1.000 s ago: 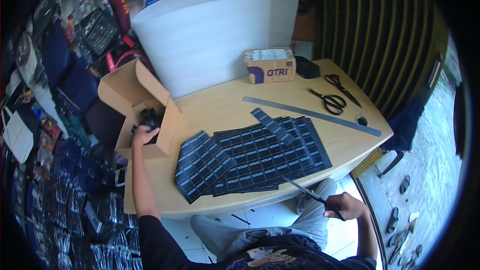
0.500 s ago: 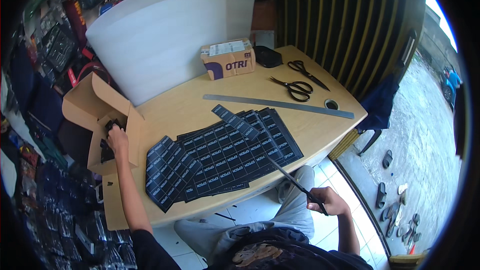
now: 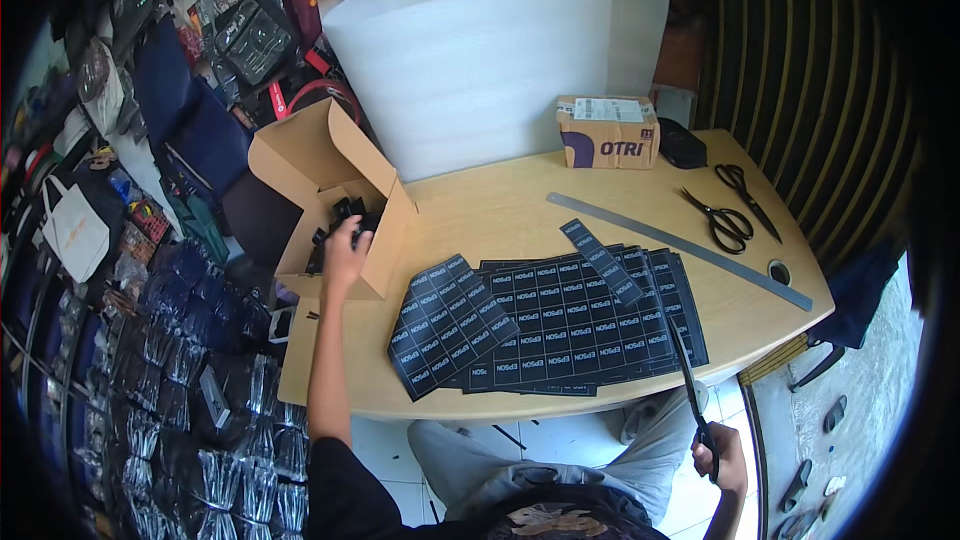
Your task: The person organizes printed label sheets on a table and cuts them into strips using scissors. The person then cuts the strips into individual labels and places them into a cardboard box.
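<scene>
My left hand (image 3: 346,248) reaches into an open brown cardboard box (image 3: 385,260) at the left of the table. Its fingers look spread over small black cut pieces (image 3: 352,210) lying inside; some fingertips are hard to make out against them. By the table's front right edge, my right hand (image 3: 722,456) is closed round the black handles of long scissors (image 3: 691,386), blades pointing up toward the sheets. Black sheets with a printed grid of white lettering (image 3: 570,325) lie stacked in the middle. A partly cut sheet (image 3: 450,325) and a narrow strip (image 3: 600,262) rest on top.
Behind the sheets lie a steel ruler (image 3: 680,250), two black scissors (image 3: 730,230) (image 3: 748,202), and a tape roll (image 3: 778,270). A taped carton (image 3: 608,135) stands before a white foam sheet (image 3: 480,70). Bagged goods (image 3: 220,410) fill the left side.
The view has swung left, so everything appears further right. My left hand's fingers have loosened over the black pieces in the box. My right hand still grips the scissors.
</scene>
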Demonstrator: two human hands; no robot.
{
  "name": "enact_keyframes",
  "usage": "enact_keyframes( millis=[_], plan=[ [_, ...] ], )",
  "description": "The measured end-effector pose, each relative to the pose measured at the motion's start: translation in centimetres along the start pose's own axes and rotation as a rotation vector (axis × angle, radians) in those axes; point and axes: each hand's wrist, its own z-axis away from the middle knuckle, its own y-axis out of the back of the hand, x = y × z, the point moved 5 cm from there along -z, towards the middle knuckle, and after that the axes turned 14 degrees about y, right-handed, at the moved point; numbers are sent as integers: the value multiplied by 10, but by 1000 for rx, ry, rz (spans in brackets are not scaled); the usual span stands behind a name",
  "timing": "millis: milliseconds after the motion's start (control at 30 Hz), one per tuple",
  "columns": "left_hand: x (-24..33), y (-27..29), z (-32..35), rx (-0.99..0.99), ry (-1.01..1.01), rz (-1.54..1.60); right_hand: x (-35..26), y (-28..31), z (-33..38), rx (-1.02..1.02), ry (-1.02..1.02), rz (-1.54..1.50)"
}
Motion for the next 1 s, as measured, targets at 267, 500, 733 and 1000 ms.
enact_keyframes(
  millis=[267,500,733,1000],
  plan=[
    [228,-127,147,-473,-440,296,-18,-28,-15,102,85,-55],
    [243,-225,195,-527,-423,-174,-16,-45,-11,177,128,-33],
    [221,-178,220,-752,-422,-89,-8,-49,-17,107,114,84],
    [222,-142,247,-457,-461,94,-39,-99,-55,4,269,276]
  ],
)
